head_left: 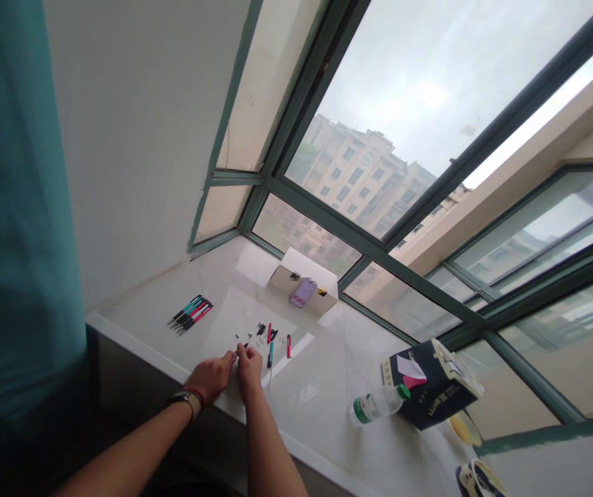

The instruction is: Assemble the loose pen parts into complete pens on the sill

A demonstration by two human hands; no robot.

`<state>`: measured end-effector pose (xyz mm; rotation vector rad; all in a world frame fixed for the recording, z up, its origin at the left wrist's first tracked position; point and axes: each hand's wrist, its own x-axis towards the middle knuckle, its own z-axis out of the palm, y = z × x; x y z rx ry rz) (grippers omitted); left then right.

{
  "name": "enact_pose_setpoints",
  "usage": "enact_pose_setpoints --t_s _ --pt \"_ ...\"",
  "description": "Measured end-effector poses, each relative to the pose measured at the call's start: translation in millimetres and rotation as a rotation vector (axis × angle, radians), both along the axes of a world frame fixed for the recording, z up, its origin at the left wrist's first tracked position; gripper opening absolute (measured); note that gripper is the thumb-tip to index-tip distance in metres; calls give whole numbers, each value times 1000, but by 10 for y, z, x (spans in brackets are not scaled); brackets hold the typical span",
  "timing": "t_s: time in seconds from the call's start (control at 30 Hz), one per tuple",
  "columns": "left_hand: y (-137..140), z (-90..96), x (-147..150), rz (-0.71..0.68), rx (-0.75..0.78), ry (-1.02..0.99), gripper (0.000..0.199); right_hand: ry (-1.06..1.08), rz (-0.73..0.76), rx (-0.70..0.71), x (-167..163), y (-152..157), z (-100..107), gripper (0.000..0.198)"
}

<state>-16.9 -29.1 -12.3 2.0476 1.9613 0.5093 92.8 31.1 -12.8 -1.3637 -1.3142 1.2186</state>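
My left hand (214, 376), with a watch and a red band at the wrist, is closed in a pinch near the sill's front edge. Close against it, my right hand (249, 366) pinches too, and a small dark pen part (246, 345) shows at its fingertips. Fingers mostly hide what lies between the hands. Just beyond them are loose black pen parts (261, 329), a red pen barrel (269, 333), a blue pen barrel (270, 355) and another red barrel (288, 346). To the left, several pens (191, 315) in black, blue and red lie side by side.
Toward the window stands an open white box (304, 283) with a blurred purple patch. On the right are a clear bottle (376, 405) with a green cap, a dark blue carton (431, 386) and a tub (480, 480). A teal curtain (21, 207) hangs at left.
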Motion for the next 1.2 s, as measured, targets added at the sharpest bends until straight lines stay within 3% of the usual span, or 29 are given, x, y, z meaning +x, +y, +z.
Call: enact_pose_setpoints --t_s 0.2,0.4,0.63,0.77,1.2 --pt "-2 44 10 22 -51 -50 46 -26 -27 -3 -26 -15 102 52" --pt "3 37 10 16 -54 -39 45 7 -39 5 -27 8 2 52" --pt "-19 76 -10 12 -13 -101 39 416 -85 -263 22 13 -62 35" --pt "-27 105 -4 44 -46 -128 36 576 -128 -324 58 21 -1 28" --pt "-17 41 11 18 -22 -91 42 527 30 -303 89 -51 -55 43"
